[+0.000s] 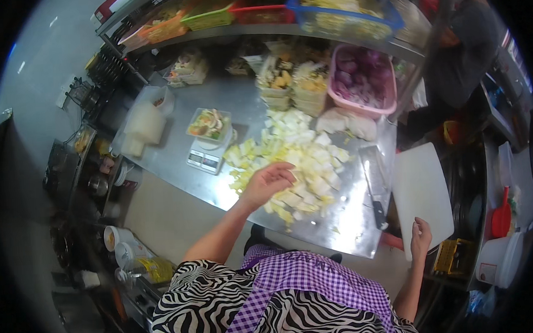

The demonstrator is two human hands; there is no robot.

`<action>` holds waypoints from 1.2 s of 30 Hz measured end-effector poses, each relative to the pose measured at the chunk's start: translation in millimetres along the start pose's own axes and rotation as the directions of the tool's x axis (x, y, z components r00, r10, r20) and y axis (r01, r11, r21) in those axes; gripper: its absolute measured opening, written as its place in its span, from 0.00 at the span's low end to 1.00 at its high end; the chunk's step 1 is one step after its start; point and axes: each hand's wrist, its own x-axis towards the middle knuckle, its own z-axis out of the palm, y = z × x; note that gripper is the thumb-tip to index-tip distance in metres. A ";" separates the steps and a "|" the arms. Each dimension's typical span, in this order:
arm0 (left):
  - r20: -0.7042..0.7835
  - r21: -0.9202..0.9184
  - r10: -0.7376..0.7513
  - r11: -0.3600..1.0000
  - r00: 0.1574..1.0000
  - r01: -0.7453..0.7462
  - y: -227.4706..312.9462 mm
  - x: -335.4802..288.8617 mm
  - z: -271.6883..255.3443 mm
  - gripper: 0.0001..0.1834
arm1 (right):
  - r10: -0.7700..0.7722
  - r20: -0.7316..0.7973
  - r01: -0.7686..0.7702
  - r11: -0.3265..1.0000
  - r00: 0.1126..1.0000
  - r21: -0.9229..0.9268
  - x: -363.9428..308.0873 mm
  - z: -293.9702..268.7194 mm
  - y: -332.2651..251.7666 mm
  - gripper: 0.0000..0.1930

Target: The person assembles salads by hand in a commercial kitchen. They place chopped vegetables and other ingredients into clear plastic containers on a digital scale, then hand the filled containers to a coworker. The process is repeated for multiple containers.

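Observation:
A large heap of chopped pale cabbage (306,191) is spread over the steel table. My left hand (270,183) is above the heap's near left side, with its fingers loosely bent, apart and holding nothing. Off the table's right edge, a white cutting board (423,189) stands out at a tilt. My right hand (420,237) grips its lower edge. Between the heap and the board lies a knife (373,188), its black handle toward me. Left of the heap, a clear tub of mixed cut food (210,124) rests on a white kitchen scale (204,160).
A pink basket of purple onions (363,82) stands at the back right beside a pale cloth (346,123). Stacked filled tubs (275,86) are behind the heap. Empty clear containers (142,121) sit at the left. Overhead, a shelf holds a blue basket (346,11). Another person (461,51) stands far right.

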 end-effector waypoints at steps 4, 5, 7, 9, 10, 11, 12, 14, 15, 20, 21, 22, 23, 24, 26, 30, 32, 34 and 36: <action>-0.297 0.009 0.158 0.987 0.942 -0.162 24.5 -6.3 -128.8 0.16 | -0.074 -0.038 0.079 0.987 0.997 0.137 -18.1 71.3 -110.0 0.11; -0.365 0.047 0.198 0.980 0.910 -0.194 23.8 -5.5 -159.9 0.15 | -0.081 -0.026 0.084 0.988 0.996 0.127 -20.4 88.2 -134.9 0.10; -0.329 0.391 0.393 0.885 0.859 -0.254 33.5 5.1 -207.9 0.16 | -0.052 0.071 0.048 0.997 0.996 0.062 -10.0 118.6 -196.8 0.09; -0.114 0.819 0.610 0.505 0.784 -0.274 64.2 20.6 -228.9 0.18 | -0.248 0.057 0.244 0.968 0.967 0.058 7.8 146.2 -266.5 0.08; 0.045 0.877 0.617 0.353 0.786 -0.327 60.2 36.2 -248.9 0.24 | -0.334 0.086 0.334 0.942 0.939 0.014 21.9 156.4 -304.7 0.08; 0.144 0.915 0.600 0.223 0.787 -0.337 62.0 45.6 -258.6 0.25 | -0.407 0.116 0.413 0.910 0.906 -0.033 35.8 161.6 -342.1 0.08; 0.249 0.929 0.571 0.089 0.782 -0.360 61.7 53.8 -262.1 0.27 | -0.428 0.096 0.433 0.901 0.898 -0.029 45.5 161.7 -377.1 0.08; 0.369 0.919 0.418 -0.029 0.830 -0.393 48.2 69.6 -281.1 0.33 | -0.509 0.033 0.509 0.856 0.860 -0.091 74.0 148.9 -425.4 0.09; 0.392 0.913 0.374 -0.049 0.840 -0.404 42.4 75.0 -289.6 0.33 | -0.562 -0.002 0.554 0.817 0.827 -0.162 90.7 138.4 -439.4 0.09; 0.396 0.906 0.338 0.007 0.854 -0.423 8.8 77.1 -313.5 0.33 | -0.432 -0.056 0.410 0.884 0.900 -0.225 165.2 90.9 -449.3 0.13; 0.390 0.905 0.351 0.023 0.852 -0.424 9.0 74.6 -312.8 0.32 | -0.414 -0.030 0.395 0.886 0.910 -0.242 179.7 90.9 -434.4 0.13; 0.383 0.904 0.364 0.044 0.849 -0.426 12.2 72.8 -308.8 0.32 | -0.395 -0.004 0.380 0.887 0.919 -0.263 194.5 89.9 -417.9 0.13; 0.366 0.906 0.378 0.065 0.850 -0.419 14.5 70.3 -306.6 0.32 | -0.380 0.031 0.373 0.884 0.924 -0.280 204.6 89.9 -408.7 0.13; 0.359 0.910 0.406 0.048 0.840 -0.412 14.9 69.1 -305.9 0.33 | -0.327 0.077 0.334 0.886 0.942 -0.323 207.1 94.3 -408.8 0.13; 0.339 0.908 0.416 0.090 0.844 -0.409 12.5 75.5 -301.1 0.32 | -0.351 0.062 0.346 0.851 0.934 -0.395 241.9 116.3 -350.6 0.12; 0.292 0.939 0.373 0.064 0.881 -0.338 17.5 66.3 -305.0 0.34 | -0.273 0.140 0.305 0.795 0.952 -0.525 279.0 176.6 -314.2 0.12; 0.281 0.932 0.380 0.110 0.881 -0.345 20.0 73.7 -302.7 0.35 | -0.193 0.231 0.300 0.681 0.954 -0.668 329.2 198.2 -236.0 0.13; 0.182 0.945 0.429 0.171 0.885 -0.278 34.1 66.1 -301.0 0.35 | -0.149 0.332 0.350 0.617 0.931 -0.705 347.4 227.4 -221.6 0.17; 0.101 0.939 0.486 0.242 0.868 -0.245 42.3 70.0 -298.0 0.33 | -0.005 0.378 0.282 0.675 0.926 -0.682 363.3 238.3 -194.9 0.25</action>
